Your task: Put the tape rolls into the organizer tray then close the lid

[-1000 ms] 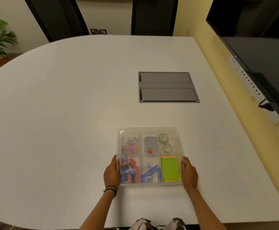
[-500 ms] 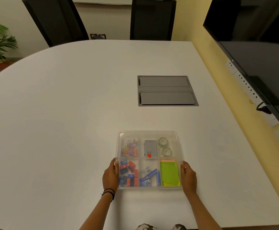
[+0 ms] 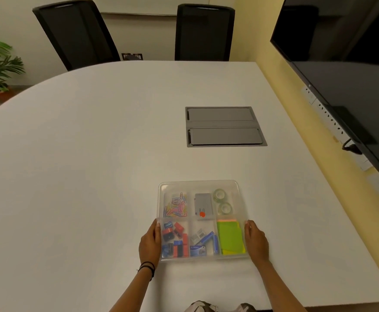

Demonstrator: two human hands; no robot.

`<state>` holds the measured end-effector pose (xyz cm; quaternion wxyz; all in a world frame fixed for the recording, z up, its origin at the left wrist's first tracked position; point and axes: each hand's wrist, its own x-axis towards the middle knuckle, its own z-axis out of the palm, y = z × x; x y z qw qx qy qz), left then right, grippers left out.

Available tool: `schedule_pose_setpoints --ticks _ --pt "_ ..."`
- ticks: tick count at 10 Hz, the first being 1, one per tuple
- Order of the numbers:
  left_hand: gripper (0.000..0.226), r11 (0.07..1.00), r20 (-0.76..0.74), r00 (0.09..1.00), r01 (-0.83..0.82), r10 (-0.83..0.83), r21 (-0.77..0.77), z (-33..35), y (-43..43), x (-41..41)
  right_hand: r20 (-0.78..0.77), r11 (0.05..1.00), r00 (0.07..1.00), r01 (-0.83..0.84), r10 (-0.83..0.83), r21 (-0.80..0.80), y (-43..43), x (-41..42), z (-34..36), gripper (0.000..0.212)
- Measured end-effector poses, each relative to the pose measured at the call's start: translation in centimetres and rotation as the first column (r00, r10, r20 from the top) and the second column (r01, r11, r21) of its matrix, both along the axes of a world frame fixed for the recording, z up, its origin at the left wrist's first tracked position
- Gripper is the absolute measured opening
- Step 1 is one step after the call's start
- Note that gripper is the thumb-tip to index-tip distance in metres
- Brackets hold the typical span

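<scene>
While lid [image 3: 198, 185] sits shut, hands flat against organizer tray [image 3: 242, 257] side edges: left [image 3: 149, 243], right [image 3: 256, 242]

On the table [image 3: 94, 176], the organizer tray [image 3: 198, 185] lies between the left hand [image 3: 149, 243] and right hand [image 3: 256, 240], with two tape rolls [image 3: 222, 202] in its far right compartment.

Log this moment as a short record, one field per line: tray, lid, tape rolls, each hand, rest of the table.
tray: clear organizer tray with compartments, near table edge
lid: appears to be on; contents look hazy through it
tape rolls: two tape rolls in far right compartment, one behind the other
left hand: left hand flat against tray's left side, near corner
right hand: right hand flat against tray's right side, near corner
table: white table with a grey cable hatch
</scene>
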<state>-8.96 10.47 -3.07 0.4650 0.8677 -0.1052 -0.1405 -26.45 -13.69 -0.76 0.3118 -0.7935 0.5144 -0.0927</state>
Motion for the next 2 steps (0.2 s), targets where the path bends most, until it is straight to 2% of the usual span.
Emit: schedule_pose_setpoints --ticks 1,2 --pt "0.028 0.997 0.038 0.999 -0.011 0.008 0.082 0.1 0.1 0.4 0.033 0.997 0.999 0.030 -0.028 -0.077 0.3 0.6 0.4 0.040" --pt "0.039 0.988 0.077 0.997 -0.034 0.023 0.152 0.4 -0.1 1.4 0.067 0.977 0.993 -0.078 0.093 -0.201 0.2 2.0 1.1 0.052"
